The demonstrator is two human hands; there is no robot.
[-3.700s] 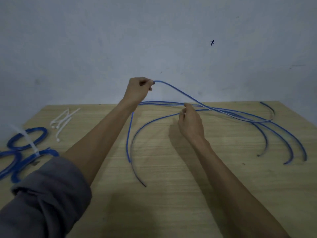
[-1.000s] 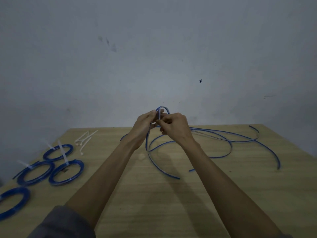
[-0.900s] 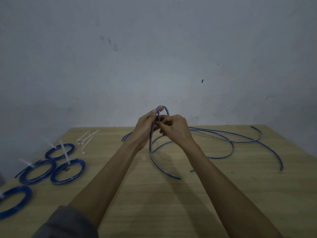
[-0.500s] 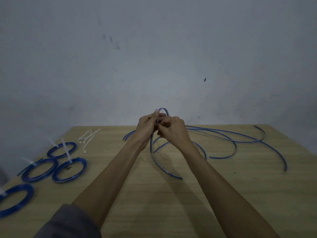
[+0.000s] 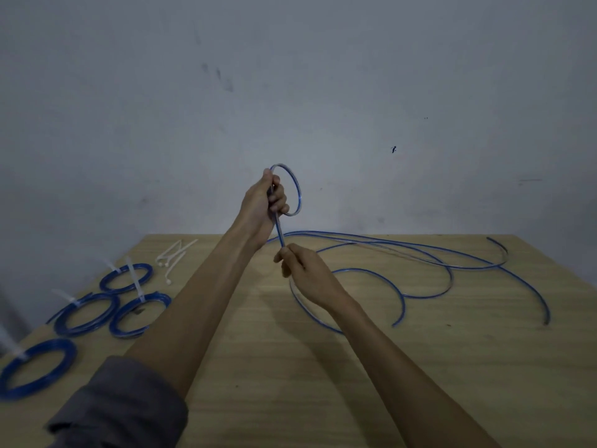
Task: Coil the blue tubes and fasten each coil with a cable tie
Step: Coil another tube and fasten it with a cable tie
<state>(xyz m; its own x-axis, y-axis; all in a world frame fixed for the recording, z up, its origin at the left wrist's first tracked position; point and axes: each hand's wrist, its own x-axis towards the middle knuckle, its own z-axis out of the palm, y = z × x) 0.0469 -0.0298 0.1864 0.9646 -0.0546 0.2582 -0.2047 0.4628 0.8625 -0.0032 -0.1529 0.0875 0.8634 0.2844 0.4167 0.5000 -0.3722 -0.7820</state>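
My left hand [image 5: 261, 202] is up above the counter [image 5: 371, 367], just left of centre frame, fingers [image 5: 278, 198] curled tight round the blue tube [image 5: 298, 192], which arcs out of my fist in one small loop against the wall. From the bottom of that fist the tube runs straight down to my right hand [image 5: 307, 273], a little lower and to the right. There the thumb and fingertips are pinched narrow on the tube; the other fingers fold under, and I can't make them out from this angle.

Past my right hand the tube drops behind the wrist, so that stretch is hidden. More loose blue tubes [image 5: 420, 260] sprawl in long curves across the right half of the counter, and where they cross I can't tell which length is the one I hold.

At the lower left lie four finished coils [image 5: 84, 313], each with a pale tie sticking up; the lowest one nearly meets the frame's edge. Above them, spare white cable ties [image 5: 171, 257] lie in a small heap. My grey sleeve [image 5: 119, 405] fills the bottom left corner.
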